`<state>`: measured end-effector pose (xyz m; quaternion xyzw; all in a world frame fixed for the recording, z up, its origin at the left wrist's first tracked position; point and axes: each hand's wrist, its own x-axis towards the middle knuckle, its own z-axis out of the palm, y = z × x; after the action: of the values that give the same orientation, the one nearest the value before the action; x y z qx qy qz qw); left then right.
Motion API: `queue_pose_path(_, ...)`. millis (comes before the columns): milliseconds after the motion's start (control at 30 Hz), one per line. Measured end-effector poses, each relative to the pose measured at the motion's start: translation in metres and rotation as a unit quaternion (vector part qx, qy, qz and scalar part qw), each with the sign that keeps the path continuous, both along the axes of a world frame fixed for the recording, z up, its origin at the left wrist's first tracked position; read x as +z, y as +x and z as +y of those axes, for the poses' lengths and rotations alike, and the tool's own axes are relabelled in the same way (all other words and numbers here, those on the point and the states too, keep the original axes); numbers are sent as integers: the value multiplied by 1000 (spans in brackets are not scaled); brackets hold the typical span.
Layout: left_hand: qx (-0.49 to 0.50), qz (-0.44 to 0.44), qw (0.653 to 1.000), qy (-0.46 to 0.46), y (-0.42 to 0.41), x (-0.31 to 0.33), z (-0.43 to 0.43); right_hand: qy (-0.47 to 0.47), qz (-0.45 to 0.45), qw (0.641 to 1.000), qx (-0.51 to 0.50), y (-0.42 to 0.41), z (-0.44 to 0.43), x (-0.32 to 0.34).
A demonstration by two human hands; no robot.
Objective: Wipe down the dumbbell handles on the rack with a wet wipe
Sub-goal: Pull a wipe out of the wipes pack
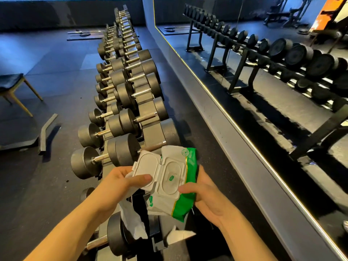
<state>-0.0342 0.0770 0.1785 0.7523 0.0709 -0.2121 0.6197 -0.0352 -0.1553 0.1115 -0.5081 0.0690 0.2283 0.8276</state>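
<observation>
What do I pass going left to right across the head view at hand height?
Dumbbell end → left hand, gripping a wet wipe → open lid → wipes pack → right hand, holding the pack → grey ledge → mirror.

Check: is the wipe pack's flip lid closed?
No, the flip lid stands open on the wipe pack, pinched by the left hand.

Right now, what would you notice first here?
The green-and-white wipe pack, lid flipped open, held in front by the left hand and right hand, with a white wipe dangling beneath. Behind it, a long row of black dumbbells runs far away, beside a wall mirror on the right.
</observation>
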Motion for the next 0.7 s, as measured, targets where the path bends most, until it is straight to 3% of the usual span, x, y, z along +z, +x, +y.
queue_pose_path(367, -45, -28, 997, 55, 4, -5, -2, -45, 15, 991, -128, 0, 13, -5)
queue_pose_path(567, -80, -122, 980, 136, 0, -7, -9, -95, 18, 982, -163, -1, 19, -6)
queue_pose_path(633, -85, -139, 980, 113, -3, -4, -13, -107, 18, 979, -175, 0, 20, -7)
queue_pose_path(700, -27, -105, 993, 56, 2, -3, -20, -113, 23, 976, -184, 1, 19, -6)
